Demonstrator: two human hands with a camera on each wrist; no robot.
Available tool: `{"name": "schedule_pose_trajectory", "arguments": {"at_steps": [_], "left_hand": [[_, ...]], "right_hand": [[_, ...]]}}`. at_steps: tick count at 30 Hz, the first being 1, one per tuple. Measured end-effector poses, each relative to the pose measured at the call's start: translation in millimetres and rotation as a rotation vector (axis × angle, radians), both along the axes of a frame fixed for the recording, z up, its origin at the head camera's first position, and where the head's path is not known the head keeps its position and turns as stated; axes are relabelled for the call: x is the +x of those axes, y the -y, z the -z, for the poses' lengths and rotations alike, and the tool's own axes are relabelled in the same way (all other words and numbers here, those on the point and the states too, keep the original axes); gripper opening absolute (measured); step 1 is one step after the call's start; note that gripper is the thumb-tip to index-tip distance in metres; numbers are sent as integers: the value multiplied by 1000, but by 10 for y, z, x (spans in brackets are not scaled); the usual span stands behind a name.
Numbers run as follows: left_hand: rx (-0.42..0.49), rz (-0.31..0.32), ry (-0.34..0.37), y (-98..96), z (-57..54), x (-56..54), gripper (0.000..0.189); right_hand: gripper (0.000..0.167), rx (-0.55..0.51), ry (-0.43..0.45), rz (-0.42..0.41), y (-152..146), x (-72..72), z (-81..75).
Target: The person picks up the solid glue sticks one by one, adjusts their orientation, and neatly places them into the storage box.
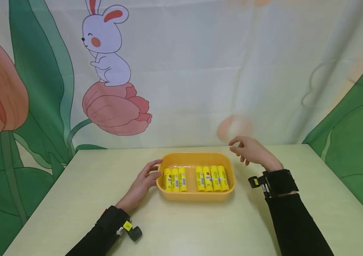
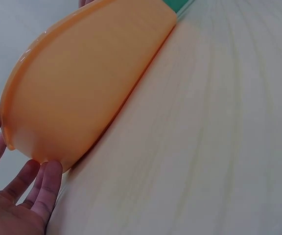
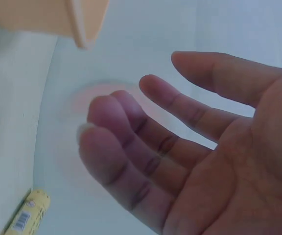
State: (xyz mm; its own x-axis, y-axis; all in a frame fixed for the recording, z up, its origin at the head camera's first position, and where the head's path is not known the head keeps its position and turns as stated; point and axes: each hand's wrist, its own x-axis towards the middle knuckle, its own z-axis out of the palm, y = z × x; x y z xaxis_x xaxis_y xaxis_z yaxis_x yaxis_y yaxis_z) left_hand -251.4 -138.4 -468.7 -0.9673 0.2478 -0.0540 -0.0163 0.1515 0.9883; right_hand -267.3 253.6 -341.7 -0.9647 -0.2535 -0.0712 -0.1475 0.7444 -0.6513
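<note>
A yellow-orange plastic tray [image 1: 194, 196] stands on the table. Inside it lie glue sticks [image 1: 175, 180], yellow with barcode labels: three side by side at the left, several more at the right with a gap between the groups. My left hand [image 1: 144, 179] touches the tray's left end; the left wrist view shows its fingertips against the outer wall [image 2: 82, 93]. Just beyond the tray's right end, my right hand [image 1: 248, 149] hovers above the table with loosely bent fingers, holding nothing. Another glue stick [image 3: 28, 213] appears low in the right wrist view, outside the tray.
The pale table [image 1: 200, 227] meets a hanging cloth [image 1: 181, 89] behind the tray, printed with a rabbit, tulips and leaves. Each wrist wears a black band with a small camera, such as the one [image 1: 134, 233] on the left.
</note>
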Motion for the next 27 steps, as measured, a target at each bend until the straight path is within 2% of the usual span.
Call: {"name": "schedule_pose_trajectory", "arguments": {"at_steps": [8, 14, 19, 27], "left_hand": [[4, -6, 2, 5, -6, 2, 50], [1, -8, -1, -3, -2, 2, 51], [4, -6, 0, 1, 0, 3, 51], [-6, -16, -2, -11, 3, -2, 49]], "right_hand": [[39, 50, -129, 111, -248, -66, 54], [44, 9, -171, 196, -423, -101, 114], [48, -48, -157, 238, -517, -150, 174], [56, -48, -70, 185, -620, -215, 333]]}}
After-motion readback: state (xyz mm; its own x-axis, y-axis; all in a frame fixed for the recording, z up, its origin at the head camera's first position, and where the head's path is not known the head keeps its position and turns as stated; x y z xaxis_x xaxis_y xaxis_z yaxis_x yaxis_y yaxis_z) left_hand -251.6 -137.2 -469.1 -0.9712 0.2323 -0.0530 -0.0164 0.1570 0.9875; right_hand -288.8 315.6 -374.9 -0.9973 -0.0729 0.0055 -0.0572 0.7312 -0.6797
